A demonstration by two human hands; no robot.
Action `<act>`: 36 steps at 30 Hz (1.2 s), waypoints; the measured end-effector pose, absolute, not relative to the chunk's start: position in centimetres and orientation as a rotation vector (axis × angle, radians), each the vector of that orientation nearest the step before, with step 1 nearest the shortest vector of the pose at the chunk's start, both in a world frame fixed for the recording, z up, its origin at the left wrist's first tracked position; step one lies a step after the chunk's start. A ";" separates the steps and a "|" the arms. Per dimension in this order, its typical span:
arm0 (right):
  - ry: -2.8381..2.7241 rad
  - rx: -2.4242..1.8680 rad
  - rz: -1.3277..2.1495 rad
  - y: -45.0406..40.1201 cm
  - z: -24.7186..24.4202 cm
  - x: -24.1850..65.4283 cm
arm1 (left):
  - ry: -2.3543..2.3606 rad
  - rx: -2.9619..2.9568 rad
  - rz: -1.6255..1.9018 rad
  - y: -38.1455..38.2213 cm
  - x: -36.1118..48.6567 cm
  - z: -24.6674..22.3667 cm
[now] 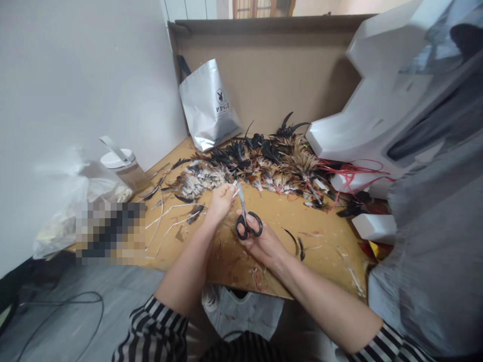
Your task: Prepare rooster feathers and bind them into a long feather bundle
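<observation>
My right hand (pixel 260 239) grips a pair of scissors (pixel 242 203) by their black handles, the metal blades pointing away from me. Close to the blade tips, my left hand (pixel 222 201) is closed in a pinch. A small white strip (pixel 236 189) shows at its fingertips; the rest of it is hidden by the fingers. Just beyond both hands lies a long heap of feathers (pixel 264 161), black, brown and whitish, some tied in bunches. White strands (pixel 169 208) run over the wooden table (pixel 226 261) beside my left forearm.
A silver bag (pixel 209 110) stands against the cardboard panel (pixel 271 75) at the back. On the left are a lidded container (pixel 126 168) and a clear plastic bag (pixel 81 193). Red strings (pixel 350 173) and white foam (pixel 335 130) lie right. Loose dark feathers (pixel 298 244) are near my right forearm.
</observation>
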State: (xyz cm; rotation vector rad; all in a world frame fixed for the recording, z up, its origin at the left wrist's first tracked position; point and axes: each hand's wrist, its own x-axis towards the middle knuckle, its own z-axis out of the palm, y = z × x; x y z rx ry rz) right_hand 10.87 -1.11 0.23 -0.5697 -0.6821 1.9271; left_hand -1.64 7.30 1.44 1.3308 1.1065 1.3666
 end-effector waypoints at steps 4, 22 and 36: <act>-0.700 -0.563 1.895 -0.8 0.3 11.1 | 1.060 1.440 1.262 6.9 -1.2 1.5; -0.675 -0.705 1.422 3.1 3.2 17.1 | 1.209 1.457 1.568 8.0 -2.9 1.1; -1.141 -0.957 0.891 2.5 1.8 13.4 | 0.876 1.533 1.194 6.6 -0.6 0.2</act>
